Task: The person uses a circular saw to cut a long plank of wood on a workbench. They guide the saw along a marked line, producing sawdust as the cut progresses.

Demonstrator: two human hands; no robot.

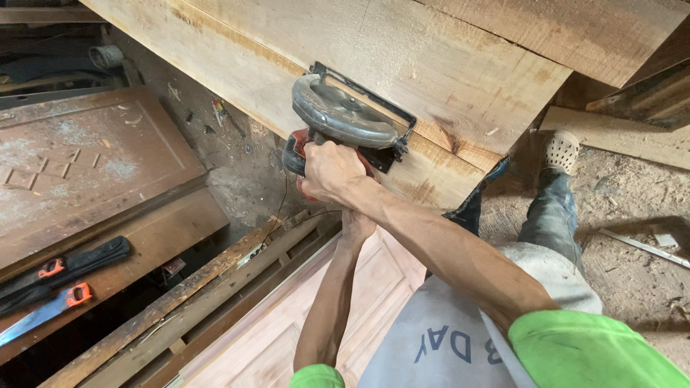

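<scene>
my right hand (pixel 327 171) gripping saw (pixel 345 118) handle | saw on plank (pixel 445 65) near its edge | my left hand (pixel 357 226) under it, grip unclear

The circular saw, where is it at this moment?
The circular saw sits at top centre of the head view, on the wide wooden plank, gripped by the right hand.

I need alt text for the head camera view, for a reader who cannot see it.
A person's right hand grips the red handle of a grey circular saw resting on a wide pale wooden plank. The left hand is below it, mostly hidden. Two orange-handled handsaws lie on a brown wooden door at left.
</scene>
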